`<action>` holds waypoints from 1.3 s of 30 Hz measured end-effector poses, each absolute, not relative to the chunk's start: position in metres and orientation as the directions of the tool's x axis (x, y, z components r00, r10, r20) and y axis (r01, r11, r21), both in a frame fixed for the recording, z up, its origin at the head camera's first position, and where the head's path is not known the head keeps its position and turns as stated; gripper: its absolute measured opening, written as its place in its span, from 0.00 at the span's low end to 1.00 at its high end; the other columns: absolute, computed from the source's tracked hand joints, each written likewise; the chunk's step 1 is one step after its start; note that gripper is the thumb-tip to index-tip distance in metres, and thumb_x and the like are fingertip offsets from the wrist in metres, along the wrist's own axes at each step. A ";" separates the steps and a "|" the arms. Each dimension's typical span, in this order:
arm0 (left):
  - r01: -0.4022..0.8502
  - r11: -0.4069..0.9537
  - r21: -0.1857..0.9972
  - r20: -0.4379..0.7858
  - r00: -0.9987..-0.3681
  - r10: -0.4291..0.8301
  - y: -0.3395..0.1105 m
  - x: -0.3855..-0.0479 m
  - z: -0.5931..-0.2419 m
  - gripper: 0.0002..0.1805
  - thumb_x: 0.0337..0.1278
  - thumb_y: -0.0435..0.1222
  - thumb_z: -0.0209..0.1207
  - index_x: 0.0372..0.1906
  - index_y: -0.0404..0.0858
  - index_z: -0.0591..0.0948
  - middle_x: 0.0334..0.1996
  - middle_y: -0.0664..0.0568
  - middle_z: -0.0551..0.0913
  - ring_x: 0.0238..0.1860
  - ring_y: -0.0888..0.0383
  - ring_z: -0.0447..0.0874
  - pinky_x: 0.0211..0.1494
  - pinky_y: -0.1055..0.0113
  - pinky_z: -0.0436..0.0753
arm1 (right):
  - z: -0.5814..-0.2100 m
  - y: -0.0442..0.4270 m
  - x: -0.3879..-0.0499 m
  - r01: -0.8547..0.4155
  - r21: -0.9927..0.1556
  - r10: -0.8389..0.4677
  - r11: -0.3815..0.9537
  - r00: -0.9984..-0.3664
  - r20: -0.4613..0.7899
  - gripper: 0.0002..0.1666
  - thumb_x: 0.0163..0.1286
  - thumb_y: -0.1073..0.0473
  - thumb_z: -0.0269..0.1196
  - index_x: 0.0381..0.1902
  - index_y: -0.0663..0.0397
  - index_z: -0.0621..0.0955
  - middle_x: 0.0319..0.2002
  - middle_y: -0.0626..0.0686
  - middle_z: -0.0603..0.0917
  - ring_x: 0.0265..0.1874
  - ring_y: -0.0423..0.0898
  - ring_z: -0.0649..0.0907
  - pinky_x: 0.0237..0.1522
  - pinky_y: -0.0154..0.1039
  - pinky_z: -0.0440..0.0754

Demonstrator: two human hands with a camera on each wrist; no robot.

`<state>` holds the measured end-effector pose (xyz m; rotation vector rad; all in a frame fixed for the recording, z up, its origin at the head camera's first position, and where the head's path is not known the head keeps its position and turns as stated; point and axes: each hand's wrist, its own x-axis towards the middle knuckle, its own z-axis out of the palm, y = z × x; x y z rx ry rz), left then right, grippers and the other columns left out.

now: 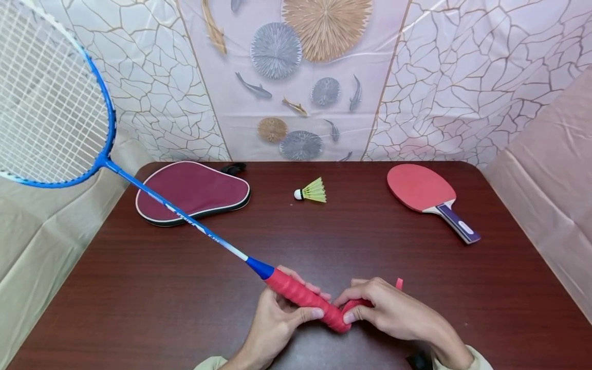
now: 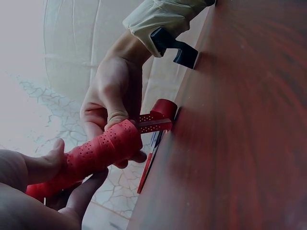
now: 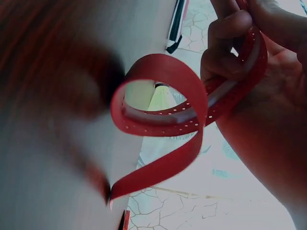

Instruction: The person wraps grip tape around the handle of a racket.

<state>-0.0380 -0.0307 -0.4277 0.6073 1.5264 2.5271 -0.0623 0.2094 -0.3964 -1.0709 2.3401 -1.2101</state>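
A blue badminton racket (image 1: 162, 199) slants over the table, its strung head at the upper left. Red perforated grip tape wraps its handle (image 1: 296, 290) in overlapping turns. My left hand (image 1: 275, 324) holds that handle, the thumb lying along it near the butt end. At the butt end, my right hand (image 1: 390, 308) pinches the red tape between thumb and fingers. In the right wrist view the loose tape (image 3: 165, 67) hangs from this hand in a curled loop, with a pale strip along its perforated inner side.
A maroon paddle case (image 1: 199, 187) lies at the back left, partly behind the racket shaft. A yellow shuttlecock (image 1: 311, 191) is at the back middle. Toward the back right rests a red table tennis paddle (image 1: 421, 187). A patterned cloth (image 1: 296, 77) hangs behind the table.
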 end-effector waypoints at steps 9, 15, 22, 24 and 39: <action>0.084 -0.399 0.913 0.218 -0.928 0.303 -0.030 -0.037 -0.420 0.23 0.49 0.22 0.68 0.51 0.28 0.74 0.47 0.34 0.83 0.51 0.37 0.82 0.52 0.52 0.81 | -0.393 0.208 -0.060 -0.455 -0.781 -0.690 0.427 -0.722 0.044 0.08 0.65 0.48 0.67 0.43 0.31 0.83 0.36 0.33 0.82 0.34 0.34 0.78 0.36 0.31 0.79; 0.185 -0.426 0.886 0.344 -0.877 0.335 -0.028 -0.036 -0.425 0.31 0.54 0.18 0.63 0.62 0.29 0.63 0.51 0.31 0.80 0.53 0.35 0.79 0.51 0.52 0.82 | -0.392 0.208 -0.058 -0.421 -0.759 -0.645 0.496 -0.765 0.003 0.11 0.59 0.43 0.71 0.39 0.28 0.82 0.33 0.34 0.81 0.33 0.35 0.77 0.33 0.32 0.77; 0.132 -0.455 0.881 0.317 -0.879 0.357 -0.026 -0.036 -0.430 0.33 0.52 0.18 0.64 0.59 0.32 0.60 0.45 0.27 0.78 0.46 0.30 0.80 0.46 0.50 0.83 | -0.389 0.207 -0.056 -0.349 -0.767 -0.626 0.538 -0.775 -0.086 0.14 0.54 0.38 0.73 0.36 0.27 0.81 0.34 0.37 0.81 0.31 0.37 0.78 0.29 0.33 0.77; 0.141 -0.455 0.879 0.325 -0.877 0.354 -0.027 -0.037 -0.431 0.32 0.52 0.18 0.64 0.57 0.30 0.60 0.43 0.27 0.78 0.45 0.33 0.82 0.45 0.52 0.84 | -0.389 0.206 -0.057 -0.353 -0.763 -0.627 0.541 -0.774 -0.086 0.15 0.54 0.37 0.73 0.36 0.27 0.82 0.34 0.36 0.81 0.31 0.37 0.77 0.29 0.33 0.76; 0.151 -0.437 0.887 0.310 -0.896 0.319 -0.027 -0.038 -0.430 0.27 0.53 0.18 0.63 0.52 0.30 0.62 0.43 0.28 0.79 0.46 0.35 0.81 0.47 0.53 0.84 | -0.387 0.217 -0.061 -0.500 -0.769 -0.728 0.398 -0.682 0.067 0.10 0.69 0.53 0.65 0.47 0.32 0.84 0.38 0.33 0.83 0.38 0.35 0.79 0.40 0.33 0.79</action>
